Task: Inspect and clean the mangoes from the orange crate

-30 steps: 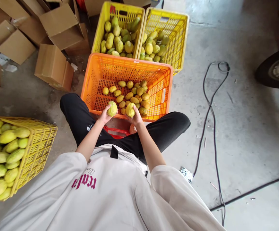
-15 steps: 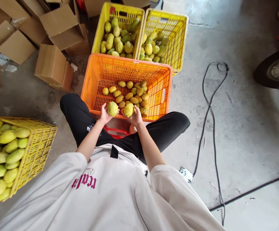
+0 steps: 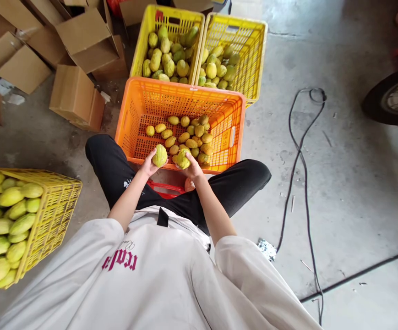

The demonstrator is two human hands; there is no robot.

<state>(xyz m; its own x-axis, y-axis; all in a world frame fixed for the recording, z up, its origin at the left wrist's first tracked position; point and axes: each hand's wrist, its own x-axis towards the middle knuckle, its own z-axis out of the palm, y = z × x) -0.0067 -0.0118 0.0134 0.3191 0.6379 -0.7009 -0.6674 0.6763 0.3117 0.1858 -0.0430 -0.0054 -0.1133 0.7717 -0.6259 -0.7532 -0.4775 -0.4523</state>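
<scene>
The left-hand fruit (image 3: 159,156) is yellow-green, plump and oval, its skin bumpy and lightly ridged; it sits upright in the left hand (image 3: 149,164), above the near rim of the orange crate (image 3: 184,84). The right-hand fruit (image 3: 183,158) is of similar size and colour, with darker greenish marks, and leans in the right hand (image 3: 193,168), its side partly covered by the thumb. The two fruits are near each other but apart. Smaller yellow to brownish fruits (image 3: 191,143) lie loose on the crate floor, bunched more thickly toward its right side.
</scene>
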